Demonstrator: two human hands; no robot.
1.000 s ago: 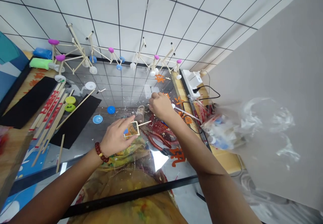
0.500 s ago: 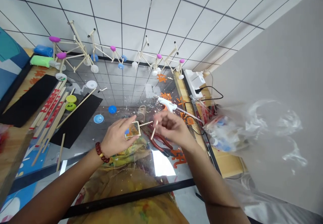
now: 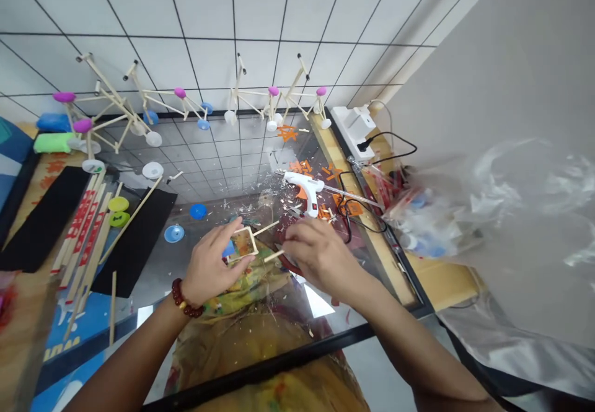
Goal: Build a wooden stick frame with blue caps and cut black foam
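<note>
My left hand (image 3: 211,263) grips a small rectangular frame of wooden sticks (image 3: 254,240) between thumb and fingers. From the frame's right side a thin stick (image 3: 266,228) juts out. A short wooden stick (image 3: 273,256) is pinched in my right hand (image 3: 320,254), its free end pointing left, just apart from the frame. Beyond my right hand lies a white glue gun (image 3: 312,192) with a clear glue stick in its back. Red-handled pliers (image 3: 292,266) are partly covered by my right hand.
Stick models (image 3: 116,111) with purple and white discs stand along the tiled wall. Loose wooden sticks (image 3: 88,232), black sheets (image 3: 134,238) and blue caps (image 3: 174,233) lie left. At right are a power strip (image 3: 356,130), a cable and plastic bags (image 3: 427,226).
The stick in my right hand has swung from nearly upright to nearly level, pointing at the frame. My left hand still holds the frame. The camera view has shifted slightly.
</note>
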